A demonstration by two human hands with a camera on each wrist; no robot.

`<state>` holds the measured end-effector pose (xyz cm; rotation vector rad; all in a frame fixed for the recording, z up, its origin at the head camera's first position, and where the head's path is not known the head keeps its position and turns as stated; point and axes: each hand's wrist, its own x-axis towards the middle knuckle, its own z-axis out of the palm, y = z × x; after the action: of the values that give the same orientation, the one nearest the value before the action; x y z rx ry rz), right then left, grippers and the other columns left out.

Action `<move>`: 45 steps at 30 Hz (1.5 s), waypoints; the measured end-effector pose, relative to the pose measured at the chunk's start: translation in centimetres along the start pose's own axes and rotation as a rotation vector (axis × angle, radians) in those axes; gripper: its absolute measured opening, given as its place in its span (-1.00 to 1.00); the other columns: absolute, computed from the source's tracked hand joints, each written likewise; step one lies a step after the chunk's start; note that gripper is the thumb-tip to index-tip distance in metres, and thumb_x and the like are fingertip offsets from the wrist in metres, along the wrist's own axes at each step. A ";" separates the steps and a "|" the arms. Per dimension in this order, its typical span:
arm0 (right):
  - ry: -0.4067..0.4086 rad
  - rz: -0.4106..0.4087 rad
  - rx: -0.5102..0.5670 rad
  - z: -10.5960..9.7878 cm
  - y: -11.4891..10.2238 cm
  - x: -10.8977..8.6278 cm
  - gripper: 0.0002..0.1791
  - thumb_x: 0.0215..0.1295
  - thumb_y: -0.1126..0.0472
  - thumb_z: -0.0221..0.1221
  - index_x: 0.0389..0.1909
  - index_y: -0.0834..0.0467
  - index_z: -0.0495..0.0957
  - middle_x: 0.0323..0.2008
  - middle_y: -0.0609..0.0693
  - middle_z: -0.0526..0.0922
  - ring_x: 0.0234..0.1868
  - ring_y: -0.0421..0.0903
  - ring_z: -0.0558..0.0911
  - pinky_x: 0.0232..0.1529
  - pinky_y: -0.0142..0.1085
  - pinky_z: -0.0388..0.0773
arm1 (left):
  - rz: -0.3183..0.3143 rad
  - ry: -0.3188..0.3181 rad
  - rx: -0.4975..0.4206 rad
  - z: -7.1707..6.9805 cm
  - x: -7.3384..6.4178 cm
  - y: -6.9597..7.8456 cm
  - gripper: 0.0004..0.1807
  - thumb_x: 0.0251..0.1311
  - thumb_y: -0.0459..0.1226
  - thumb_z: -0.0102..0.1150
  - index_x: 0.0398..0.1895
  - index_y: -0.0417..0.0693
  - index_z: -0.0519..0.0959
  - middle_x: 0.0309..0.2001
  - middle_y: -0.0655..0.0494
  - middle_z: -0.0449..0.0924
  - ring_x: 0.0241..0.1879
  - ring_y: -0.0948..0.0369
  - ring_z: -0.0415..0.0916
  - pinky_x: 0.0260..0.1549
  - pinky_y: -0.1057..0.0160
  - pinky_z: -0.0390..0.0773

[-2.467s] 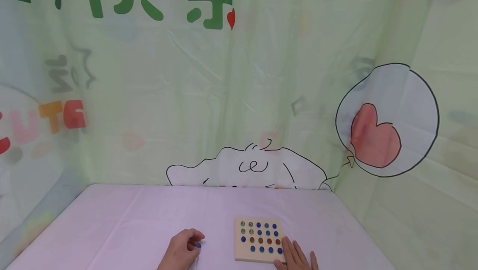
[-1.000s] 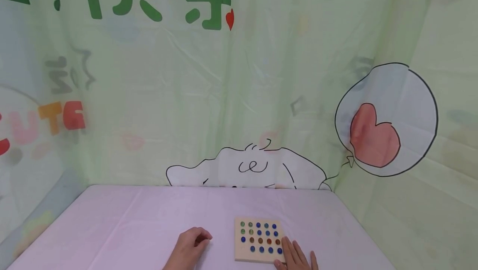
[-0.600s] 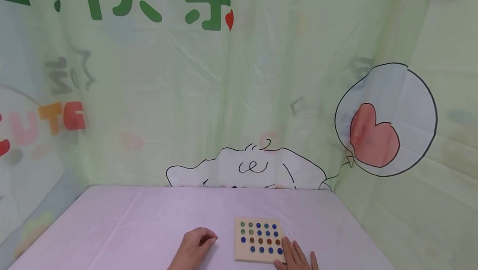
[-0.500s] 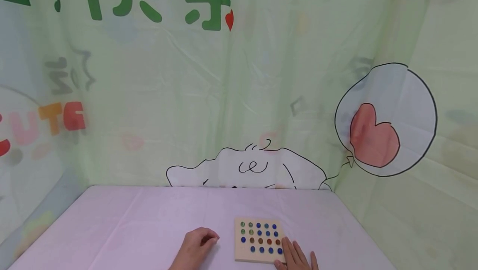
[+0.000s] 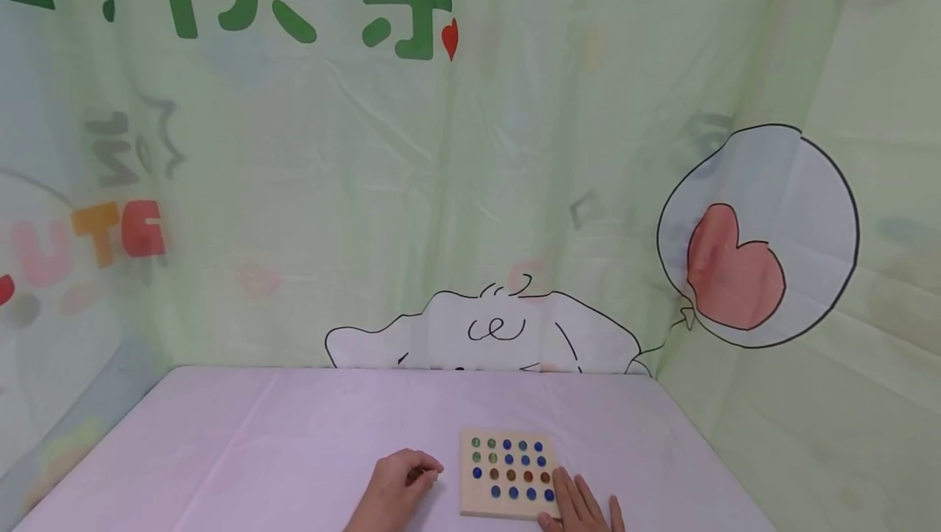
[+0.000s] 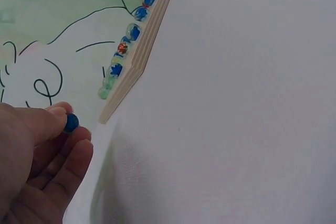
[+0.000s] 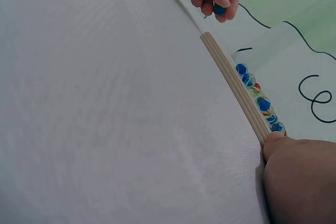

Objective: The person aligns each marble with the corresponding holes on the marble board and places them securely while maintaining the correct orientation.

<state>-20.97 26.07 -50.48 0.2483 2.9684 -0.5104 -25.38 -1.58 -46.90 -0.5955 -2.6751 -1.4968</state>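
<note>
A square wooden board (image 5: pixel 471 502) lies on the table, with rows of green, blue and brownish-red glass marbles on it. Bare wood shows at its near left corner. To the left of the board, apart from it, my left hand (image 5: pixel 395 489) pinches a blue marble (image 6: pixel 72 123) between thumb and fingertips; the head view hides most of that marble, but the right wrist view also shows the blue marble (image 7: pixel 219 10). My right hand (image 5: pixel 581 502) rests at the board's near right corner with straight fingers along its right side, the thumb touching the near edge.
A pale pink-white cloth covers the table (image 5: pixel 294 418). Behind it hangs a light green printed curtain (image 5: pixel 382 189) with a drawn balloon (image 5: pixel 816 230) at the right. More curtain closes off both sides.
My left hand has moved right, closer to the board, carrying the blue marble, which showed below its fingers at first. My right hand and the board have stayed in place.
</note>
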 end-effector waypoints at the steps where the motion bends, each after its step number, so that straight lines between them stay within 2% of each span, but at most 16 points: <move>1: 0.004 0.001 -0.002 0.0 0.0 0.0 0.30 -0.36 -0.69 -0.39 0.32 0.18 0.06 0.32 0.16 0.14 0.34 0.22 0.00 0.13 0.28 -0.61 | -0.002 0.001 0.003 0.1 0.0 0.1 -0.92 0.10 -0.26 0.14 -0.36 0.01 0.60 -0.40 0.26 0.54 -0.44 0.41 0.39 -0.47 0.44 0.43; 13: 0.008 0.007 -0.003 0.1 0.1 0.0 0.30 -0.36 -0.69 -0.39 0.32 0.17 0.06 0.32 0.15 0.13 0.34 0.20 0.00 0.14 0.28 -0.61 | 0.001 -0.024 -0.024 1.0 0.2 0.9 -0.83 -0.03 -0.39 0.22 -0.32 0.00 0.58 -0.36 0.22 0.54 -0.44 0.37 0.40 -0.46 0.41 0.44; 23: 0.037 -0.015 -0.002 0.2 0.2 -0.1 0.36 -0.46 -0.71 -0.51 0.32 0.17 0.07 0.32 0.15 0.14 0.34 0.20 0.02 0.14 0.28 -0.61 | -0.024 -0.055 -0.073 1.7 0.6 1.3 -0.84 0.00 -0.34 0.22 -0.31 0.02 0.57 -0.32 0.22 0.58 -0.41 0.36 0.42 -0.41 0.40 0.46; 36: 0.047 -0.009 -0.023 0.3 0.2 -0.1 0.35 -0.46 -0.71 -0.53 0.32 0.16 0.08 0.32 0.12 0.16 0.34 0.18 0.04 0.15 0.28 -0.56 | -0.059 -0.072 -0.120 2.4 0.8 1.8 -0.88 0.03 -0.27 0.21 -0.33 0.01 0.54 -0.40 0.27 0.55 -0.43 0.32 0.40 -0.46 0.39 0.43; 45: 0.048 -0.018 -0.023 0.1 0.1 -0.3 0.36 -0.45 -0.71 -0.56 0.33 0.15 0.05 0.33 0.12 0.14 0.35 0.18 0.02 0.17 0.26 -0.58 | -0.013 -0.080 -0.121 2.6 0.9 1.7 -0.89 0.02 -0.22 0.22 -0.34 0.05 0.57 -0.38 0.22 0.53 -0.42 0.35 0.42 -0.44 0.43 0.44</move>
<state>-20.63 26.12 -50.61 0.2345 3.0236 -0.4791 -25.20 1.68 -46.76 -0.6583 -2.6656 -1.6840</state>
